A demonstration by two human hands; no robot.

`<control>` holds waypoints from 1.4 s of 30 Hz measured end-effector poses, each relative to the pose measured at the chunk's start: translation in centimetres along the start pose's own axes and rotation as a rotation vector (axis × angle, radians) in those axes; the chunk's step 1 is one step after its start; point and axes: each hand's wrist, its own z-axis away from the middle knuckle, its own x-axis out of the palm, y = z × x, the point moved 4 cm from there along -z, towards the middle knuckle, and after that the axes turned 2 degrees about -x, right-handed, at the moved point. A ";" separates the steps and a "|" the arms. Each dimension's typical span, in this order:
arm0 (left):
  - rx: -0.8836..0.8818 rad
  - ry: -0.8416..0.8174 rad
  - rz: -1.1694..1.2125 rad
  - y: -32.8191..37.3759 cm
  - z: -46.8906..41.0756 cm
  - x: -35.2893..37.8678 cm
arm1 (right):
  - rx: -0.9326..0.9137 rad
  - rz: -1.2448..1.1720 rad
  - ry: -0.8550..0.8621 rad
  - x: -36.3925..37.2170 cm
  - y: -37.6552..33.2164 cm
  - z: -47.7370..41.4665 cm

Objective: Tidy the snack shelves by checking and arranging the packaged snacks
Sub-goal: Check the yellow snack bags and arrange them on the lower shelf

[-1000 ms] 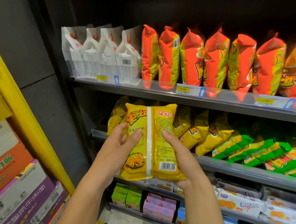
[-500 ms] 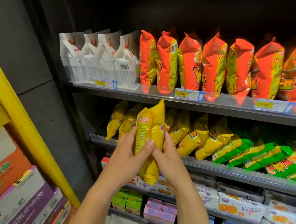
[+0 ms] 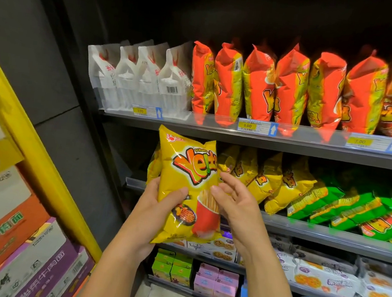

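A yellow potato-stick snack bag (image 3: pixel 187 172) stands upright in front of the middle shelf (image 3: pixel 328 236), its printed front facing me. My left hand (image 3: pixel 154 207) grips its lower left edge, thumb across the front. My right hand (image 3: pixel 235 201) is at the bag's right edge with relaxed fingers; its fingertips touch the bag's side. Behind it, more yellow bags (image 3: pixel 270 178) lean in a row on the same shelf.
Green bags (image 3: pixel 356 209) fill the middle shelf's right. Orange bags (image 3: pixel 292 88) and white packs (image 3: pixel 137 75) line the upper shelf (image 3: pixel 217 131). Biscuit packs (image 3: pixel 322 279) and small boxes (image 3: pixel 217 283) sit lower down. Stacked cartons (image 3: pixel 4 235) and a yellow post (image 3: pixel 45 168) stand left.
The bag has been turned from its back, through edge-on, to its front facing me, and raised slightly. My right hand has loosened from gripping to lightly touching its edge.
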 end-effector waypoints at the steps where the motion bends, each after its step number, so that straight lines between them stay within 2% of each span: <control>1: -0.007 -0.034 0.043 0.0 0.1 0.2 | 0.046 -0.050 -0.028 0.0 0.3 0.0; 4: -0.009 -0.113 0.095 0.1 0.2 0.5 | 0.132 -0.136 -0.163 0.5 0.2 0.6; 6: -0.005 -0.147 0.085 0.0 0.1 0.6 | 0.136 -0.149 -0.190 0.6 -0.2 0.9; 12: 0.065 -0.120 -0.096 -0.5 -0.9 -0.8 | -0.045 -0.001 -0.073 -0.3 -1.3 0.4; 18: 0.084 -0.132 -0.114 -0.7 -1.1 -0.6 | -0.183 0.215 0.021 -0.3 -2.0 0.5; 23: 0.092 -0.149 -0.094 -0.4 -1.0 -0.6 | -0.242 0.229 0.018 -0.3 -2.5 0.8; 31: 0.195 -0.072 -0.175 0.1 -0.6 -1.2 | -0.145 0.137 -0.138 -1.0 -1.6 0.8; 38: 0.195 -0.085 -0.208 0.2 -0.3 -1.2 | -0.150 0.130 -0.160 -1.4 -1.1 0.5; 42: 0.132 -0.048 -0.164 0.2 -0.5 -1.5 | -0.124 0.130 -0.157 -1.5 -1.0 0.7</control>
